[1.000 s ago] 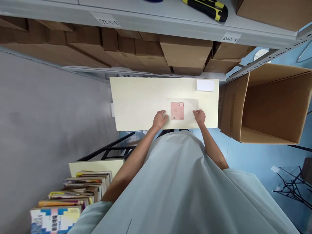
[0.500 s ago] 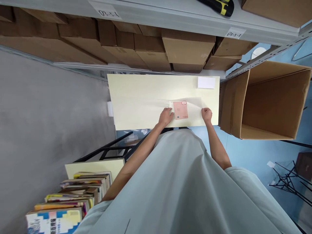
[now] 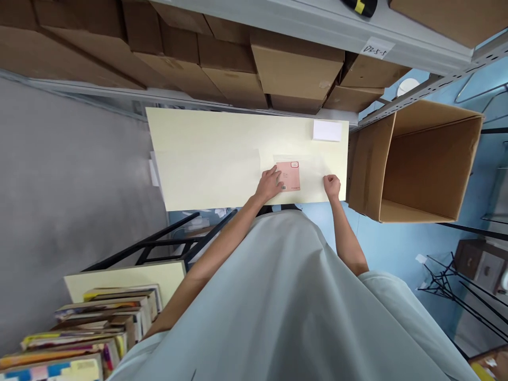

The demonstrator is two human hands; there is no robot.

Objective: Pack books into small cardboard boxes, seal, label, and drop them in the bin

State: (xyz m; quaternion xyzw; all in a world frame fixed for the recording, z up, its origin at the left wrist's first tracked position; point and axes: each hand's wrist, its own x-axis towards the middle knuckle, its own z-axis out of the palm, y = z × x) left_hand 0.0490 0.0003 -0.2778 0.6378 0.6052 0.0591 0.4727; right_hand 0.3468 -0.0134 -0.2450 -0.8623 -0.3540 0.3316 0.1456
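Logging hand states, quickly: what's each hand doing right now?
Left hand: open, laid over the left side of the pink book.
Right hand: closed; whether it grips the clear film can't be told.

The desk (image 3: 206, 129) is a long, pale cream rectangle with a smooth top. Near its far right corner lies 1 white rectangular block (image 3: 327, 130). Closer to the front edge, right of the middle, a clear film (image 3: 313, 172) lies spread out, with 1 square pink booklet (image 3: 292, 180) at its left part, whether over or under it I cannot tell. What looks like another thin sheet (image 3: 208, 177) covers the front left.
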